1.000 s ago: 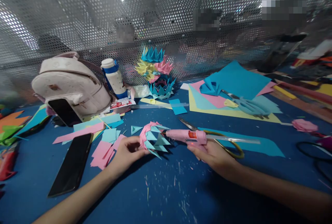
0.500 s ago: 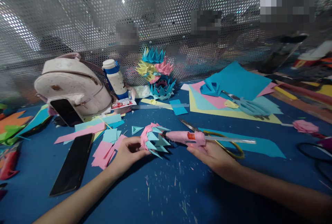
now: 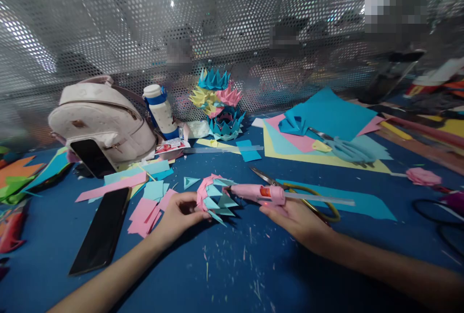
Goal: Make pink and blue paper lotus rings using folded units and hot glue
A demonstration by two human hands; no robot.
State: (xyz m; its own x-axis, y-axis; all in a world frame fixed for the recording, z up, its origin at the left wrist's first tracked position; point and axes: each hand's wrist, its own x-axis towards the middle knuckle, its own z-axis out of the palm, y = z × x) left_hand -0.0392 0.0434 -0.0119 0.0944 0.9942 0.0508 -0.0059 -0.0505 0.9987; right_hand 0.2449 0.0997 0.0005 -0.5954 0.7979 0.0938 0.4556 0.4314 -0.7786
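My left hand [image 3: 183, 213] grips a folded paper ring [image 3: 214, 198] by its pink side, with the light-blue points facing right. In my right hand [image 3: 297, 219] is a pink glue gun [image 3: 259, 193], its nozzle at the ring's spiky open side; whether the tip touches the paper I cannot tell. A clear glue stick [image 3: 322, 198] sticks out of the gun's back. Behind the gun lie gold-handled scissors [image 3: 335, 212], partly hidden by my right hand, on a blue paper strip [image 3: 373, 206]. A small folded light-blue triangle [image 3: 190, 182] rests just behind the ring.
Left are a black phone [image 3: 101, 231], pink paper pieces [image 3: 144, 216] and a pale backpack [image 3: 105, 117] with another phone [image 3: 93, 158] leaning on it. At the back stand a bottle [image 3: 161, 110] and stacked paper rings [image 3: 221, 105]. Light-blue scissors [image 3: 348, 149] lie on coloured sheets [image 3: 333, 112].
The glue gun has shifted very slightly left and down at its back end, along with my right hand. My left hand and the paper ring have hardly moved.
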